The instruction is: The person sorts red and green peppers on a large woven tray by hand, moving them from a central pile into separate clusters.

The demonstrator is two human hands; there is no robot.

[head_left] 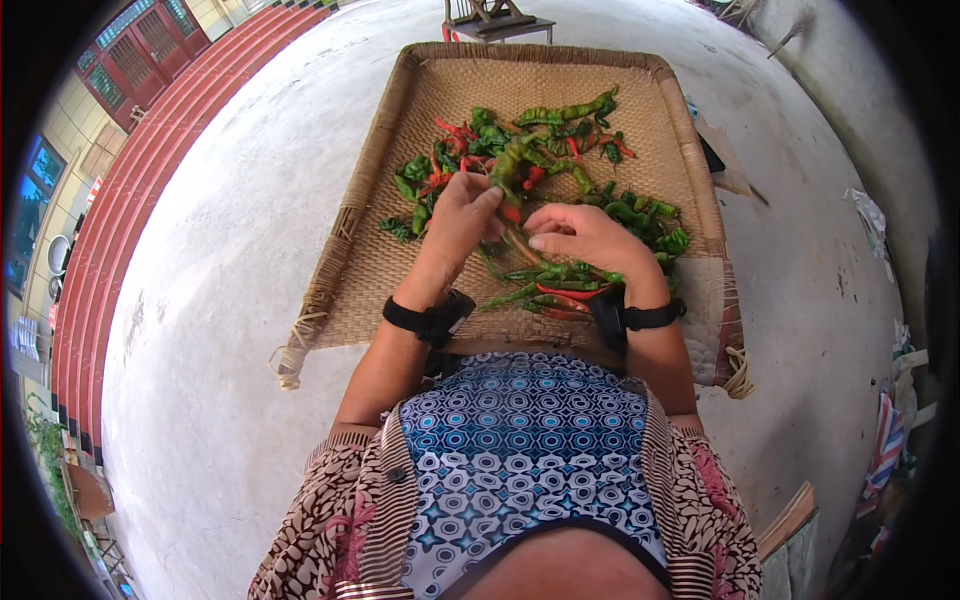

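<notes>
My left hand (462, 218) is closed on a chili pepper (511, 160), mostly green with some red near my fingers, raised above the others. Close beside it my right hand (590, 238) has its fingers curled toward the thumb; whatever they pinch, if anything, is blurred. Both hands are over a large woven tray (640, 95). Loose peppers lie across its middle, among them a long wrinkled green pepper (570, 112) at the far side. Several green peppers (665, 240) are heaped right of my right hand, and a slim red pepper (568, 293) lies between my wrists.
Beyond the tray stands a small wooden seat (500, 28). Red steps (170, 150) run along the left, up to a building. A grey wall (850, 90) bounds the right, with a crumpled plastic bag (868, 218) at its foot. Pale concrete (230, 250) surrounds the tray.
</notes>
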